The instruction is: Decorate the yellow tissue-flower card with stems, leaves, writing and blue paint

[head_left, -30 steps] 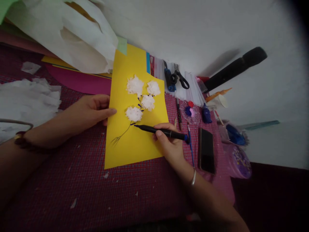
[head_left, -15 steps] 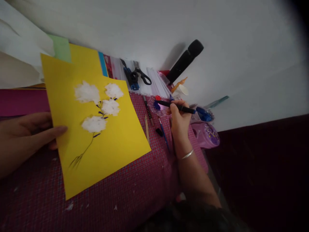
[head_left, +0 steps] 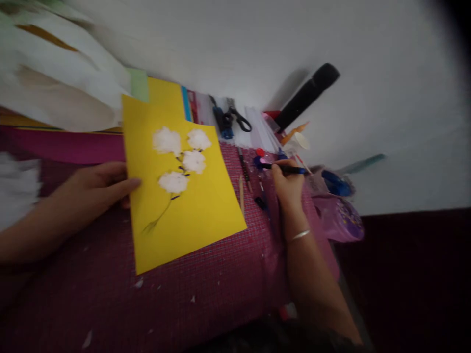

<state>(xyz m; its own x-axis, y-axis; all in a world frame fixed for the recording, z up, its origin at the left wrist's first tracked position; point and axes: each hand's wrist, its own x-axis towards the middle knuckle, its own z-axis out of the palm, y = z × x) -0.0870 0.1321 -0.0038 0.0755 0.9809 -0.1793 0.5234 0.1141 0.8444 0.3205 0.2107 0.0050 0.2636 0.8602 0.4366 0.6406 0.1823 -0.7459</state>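
Fingers of the right hand [head_left: 289,189], wrapped around the black marker [head_left: 282,168], have shifted from the yellow card [head_left: 206,206] to the paint palette [head_left: 267,158], seemingly pausing marking, while the left hand [head_left: 97,189] pinches the card.

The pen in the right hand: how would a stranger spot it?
Find the big yellow sheet pinched by the left hand. Right of it is the right hand. It holds the black pen, blue at its back end, while the slim dark stick nearby lies on the checked cloth.
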